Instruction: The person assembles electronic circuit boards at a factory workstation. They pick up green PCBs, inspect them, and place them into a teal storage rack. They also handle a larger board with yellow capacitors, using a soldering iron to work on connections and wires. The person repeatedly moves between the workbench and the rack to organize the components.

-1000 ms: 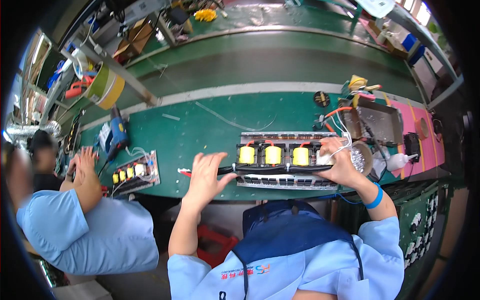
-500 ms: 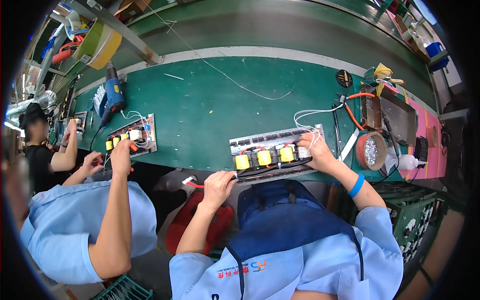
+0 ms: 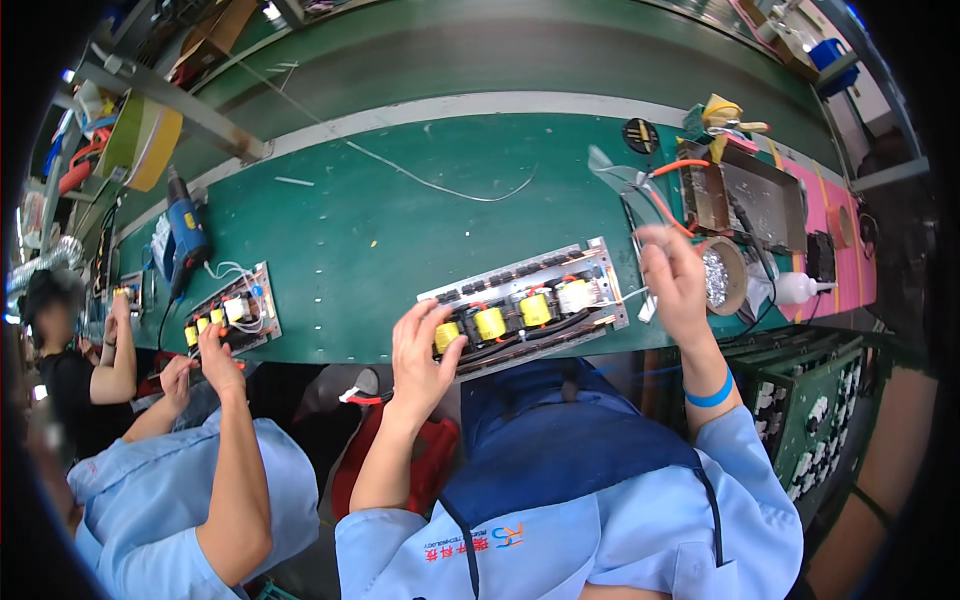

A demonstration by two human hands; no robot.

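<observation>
A long circuit board (image 3: pixel 590 255) with a metal-edged frame and a row of yellow-wrapped coils (image 3: pixel 490 323) lies at the bench's front edge. My left hand (image 3: pixel 420 350) grips its left end, fingers over the edge and thumb beside the nearest coil. A black cable bundle runs along the board's near side; a red and white lead end (image 3: pixel 362 397) hangs below my left hand. Past the board's right end, my right hand (image 3: pixel 677 285) is raised and partly blurred, its fingers curled around white wires (image 3: pixel 625 298) that stretch from the board. Their far ends are smeared.
Right of my hand stand a tape roll (image 3: pixel 722 275) with shiny bits inside, a metal tray (image 3: pixel 765 200), orange-handled pliers (image 3: pixel 680 165) and a white squeeze bottle (image 3: pixel 797 288). At left, a co-worker handles a similar board (image 3: pixel 262 300) near a blue heat gun (image 3: pixel 185 230).
My right hand has left the board's right end and moved right and up, drawing the white wires along. My left hand has shifted further onto the board's left end. The view has turned slightly.
</observation>
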